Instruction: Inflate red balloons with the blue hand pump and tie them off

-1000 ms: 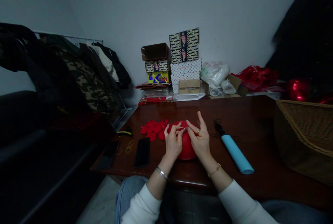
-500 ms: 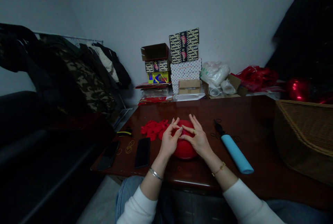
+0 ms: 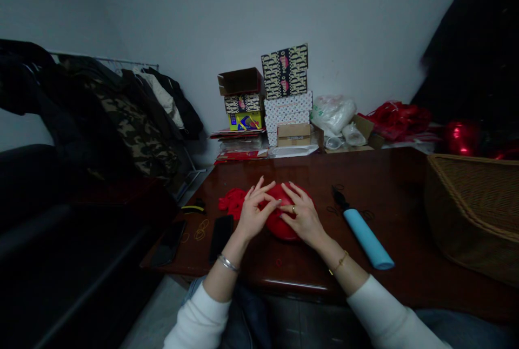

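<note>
A round, inflated red balloon (image 3: 280,228) lies at the table's front middle, partly covered by both hands. My left hand (image 3: 253,213) is at its left, thumb and index finger pinched at the balloon's neck and the other fingers raised. From the right, my right hand (image 3: 303,218) reaches over the balloon, its thumb and index finger closed at the same spot and other fingers spread on the red surface. The neck itself is mostly hidden by fingertips. Left of my left hand lies a heap of flat red balloons (image 3: 230,203).
A blue hand pump (image 3: 370,240) lies right of the hands, a wicker basket (image 3: 450,219) beyond it. To the left are a black phone (image 3: 221,238), another dark phone-like slab (image 3: 169,243), yellow rubber bands (image 3: 200,230) and a black-and-yellow tool (image 3: 194,208). Stacked boxes (image 3: 287,114) stand behind.
My left hand has moved left and turned, its fingertips still close to the right hand's. My right hand's fingers have lowered over the balloon, which has shifted slightly up.
</note>
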Demonstrator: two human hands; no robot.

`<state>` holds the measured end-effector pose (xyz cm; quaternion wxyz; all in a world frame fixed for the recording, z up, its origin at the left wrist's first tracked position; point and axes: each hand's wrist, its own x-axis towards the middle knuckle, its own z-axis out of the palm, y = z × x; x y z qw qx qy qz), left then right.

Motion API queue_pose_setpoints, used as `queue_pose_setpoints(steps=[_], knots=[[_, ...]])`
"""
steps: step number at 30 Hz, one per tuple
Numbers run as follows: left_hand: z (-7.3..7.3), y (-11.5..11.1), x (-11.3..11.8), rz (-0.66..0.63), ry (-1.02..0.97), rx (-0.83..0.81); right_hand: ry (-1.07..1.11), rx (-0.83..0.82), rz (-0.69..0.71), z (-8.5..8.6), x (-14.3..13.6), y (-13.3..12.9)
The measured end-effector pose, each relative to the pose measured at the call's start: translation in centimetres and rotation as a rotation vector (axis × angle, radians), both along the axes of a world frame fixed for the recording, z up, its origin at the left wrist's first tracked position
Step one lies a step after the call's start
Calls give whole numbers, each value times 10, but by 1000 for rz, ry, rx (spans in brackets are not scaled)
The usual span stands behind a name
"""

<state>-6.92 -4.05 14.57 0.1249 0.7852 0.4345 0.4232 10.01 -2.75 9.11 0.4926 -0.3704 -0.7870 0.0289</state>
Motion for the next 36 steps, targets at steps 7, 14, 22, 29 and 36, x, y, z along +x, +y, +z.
queue_pose_setpoints(steps=[7,14,22,29,36], knots=[[18,4,-8,-200,441,120,-44,-7,14,-3,-2,1],[37,6,-14,-334,555,139,-112,-35,55,-2,-3,2],[36,4,-7,-429,703,297,-154,-53,65,-10,-5,1],[34,-1,-10,-364,853,465,-70,-81,124,-4,-2,-2],[14,4,-23,-289,758,666,28,-130,162,5,-1,-7]])
